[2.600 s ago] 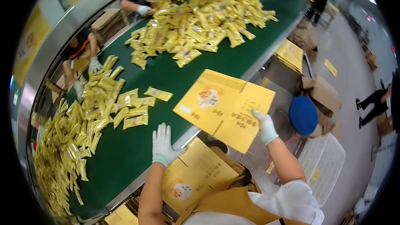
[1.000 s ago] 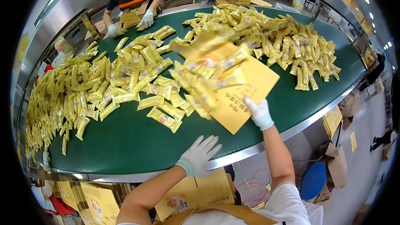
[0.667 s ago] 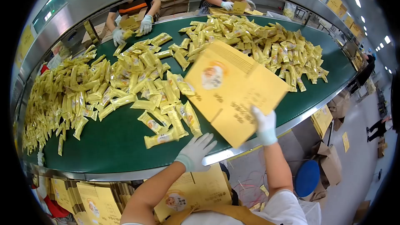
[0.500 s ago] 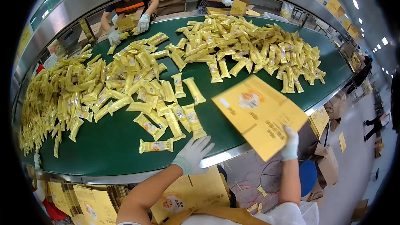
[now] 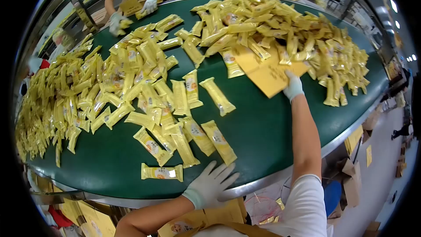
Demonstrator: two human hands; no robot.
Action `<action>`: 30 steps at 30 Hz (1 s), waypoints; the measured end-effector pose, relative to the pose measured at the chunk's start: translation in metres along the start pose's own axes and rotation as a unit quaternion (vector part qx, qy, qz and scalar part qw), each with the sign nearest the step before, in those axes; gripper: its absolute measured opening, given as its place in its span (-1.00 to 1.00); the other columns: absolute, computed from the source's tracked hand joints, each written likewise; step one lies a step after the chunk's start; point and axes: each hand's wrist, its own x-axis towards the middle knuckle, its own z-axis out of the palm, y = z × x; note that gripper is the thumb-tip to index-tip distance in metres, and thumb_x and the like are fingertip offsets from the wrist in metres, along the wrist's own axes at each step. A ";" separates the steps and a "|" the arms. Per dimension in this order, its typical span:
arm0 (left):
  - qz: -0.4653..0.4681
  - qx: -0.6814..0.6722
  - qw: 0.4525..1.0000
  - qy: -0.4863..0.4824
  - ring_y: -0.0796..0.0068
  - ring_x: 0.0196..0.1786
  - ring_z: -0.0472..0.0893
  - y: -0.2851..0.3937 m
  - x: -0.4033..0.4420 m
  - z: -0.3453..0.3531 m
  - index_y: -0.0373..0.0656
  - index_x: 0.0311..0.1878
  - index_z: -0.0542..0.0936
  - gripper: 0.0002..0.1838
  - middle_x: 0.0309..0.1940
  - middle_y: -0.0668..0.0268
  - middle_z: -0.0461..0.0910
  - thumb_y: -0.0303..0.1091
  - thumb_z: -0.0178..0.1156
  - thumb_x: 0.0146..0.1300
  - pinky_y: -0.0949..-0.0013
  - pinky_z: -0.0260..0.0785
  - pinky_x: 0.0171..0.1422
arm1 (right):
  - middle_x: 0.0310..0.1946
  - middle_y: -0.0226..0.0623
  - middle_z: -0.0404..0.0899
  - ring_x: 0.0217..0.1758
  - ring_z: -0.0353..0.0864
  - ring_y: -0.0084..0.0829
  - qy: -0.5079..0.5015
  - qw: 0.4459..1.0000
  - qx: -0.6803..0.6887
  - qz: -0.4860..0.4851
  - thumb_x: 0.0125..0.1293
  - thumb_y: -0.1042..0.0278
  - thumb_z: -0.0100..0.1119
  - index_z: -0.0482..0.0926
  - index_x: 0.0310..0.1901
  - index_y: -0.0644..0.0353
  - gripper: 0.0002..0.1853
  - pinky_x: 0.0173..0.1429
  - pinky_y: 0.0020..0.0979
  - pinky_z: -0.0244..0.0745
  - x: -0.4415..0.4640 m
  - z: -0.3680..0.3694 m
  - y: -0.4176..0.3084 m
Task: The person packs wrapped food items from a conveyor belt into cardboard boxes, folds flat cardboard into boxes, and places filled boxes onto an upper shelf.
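My right hand [image 5: 293, 87], in a white glove, grips the near edge of a flat yellow carton [image 5: 268, 77]. The carton's far part is slid in among the right-hand heap of yellow wrapped packets [image 5: 263, 22], and some packets lie over it. With fingers spread, my gloved left hand [image 5: 210, 185] rests at the near edge of the green conveyor belt [image 5: 258, 136], holding nothing. Just beyond its fingertips lies a wrapped packet [image 5: 219, 141], and another packet [image 5: 161, 172] lies crosswise to its left.
A larger mass of packets [image 5: 66, 92] covers the belt's left side. Across the belt, a co-worker's gloved hands [image 5: 150, 3] handle packets beside a carton; another person stands farther right. A metal rim [image 5: 267, 179] borders the belt. Flat cartons [image 5: 94, 219] stand below at left.
My right hand has reached forward, carrying the carton from over the belt's near edge into the right-hand heap. My left hand stays spread by the near edge. The view has shifted.
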 end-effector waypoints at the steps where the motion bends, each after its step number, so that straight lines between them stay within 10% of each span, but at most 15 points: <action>1: 0.002 -0.006 1.000 -0.009 0.09 0.60 0.12 -0.001 -0.001 -0.001 -0.08 0.57 0.19 0.01 0.59 -0.01 0.08 0.30 0.20 0.16 -0.10 -0.18 0.65 | 0.19 -0.13 0.55 0.22 0.59 -0.02 -0.002 0.999 0.035 -0.013 0.41 0.56 0.12 0.38 0.33 0.14 -0.53 0.23 0.06 0.60 0.018 0.028 0.017; 24: 0.001 0.000 0.998 0.069 0.14 0.63 0.08 0.002 -0.014 0.007 -0.09 0.57 0.20 -0.01 0.60 0.03 0.09 0.29 0.17 0.18 -0.05 -0.24 0.68 | 0.34 -0.15 0.43 0.36 0.50 -0.16 -0.192 0.976 -0.076 -0.068 0.44 0.49 0.16 0.17 0.47 0.21 -0.38 0.37 -0.07 0.56 -0.126 0.089 0.033; 30: 0.009 0.027 0.995 0.091 0.15 0.66 0.01 0.004 -0.019 0.010 -0.15 0.57 0.20 0.01 0.60 0.01 0.08 0.31 0.16 0.19 -0.05 -0.26 0.69 | 0.10 -0.20 0.62 0.11 0.60 -0.38 -0.208 0.922 -0.277 -0.175 0.37 0.46 0.30 0.47 0.23 0.36 -0.57 0.21 -0.33 0.52 -0.198 0.120 0.027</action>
